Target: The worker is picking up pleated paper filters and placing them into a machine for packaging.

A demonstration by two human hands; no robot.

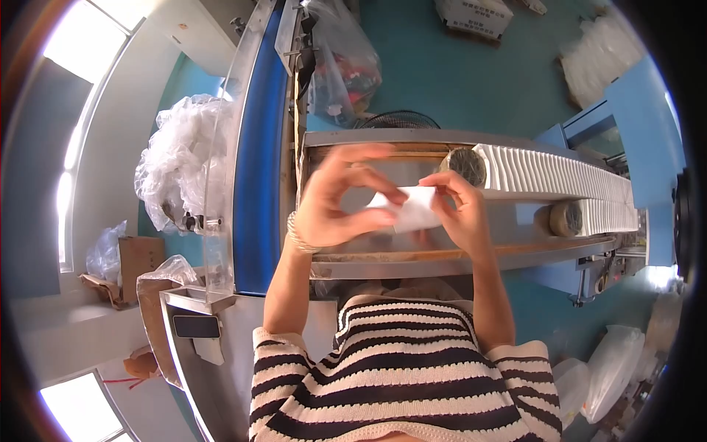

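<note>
Just above the metal worktop, the right hand pinched a small white sheet between narrowed fingers. Blurred, the left hand had thumb and forefinger over its other end, their grip impossible to tell. Rightward stood a long white row

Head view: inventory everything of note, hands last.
Long metal table: 1, silver, centre
Thin sheet: 1, white, held above table
Rows of folded pieces: 2, white, table's right
Round blocks: 2, brownish, rows' left ends
Flat belt: 1, blue, left of table
Boxy machine: 1, light blue, far right
Crumpled plastic heap: 1, clear, left of belt
Phone-shaped rectangle: 1, black, lower left
Striped top: 1, black and cream, bottom
Left hand: 1, bare, sheet's left edge
Right hand: 1, bare, pinching sheet's right
</note>
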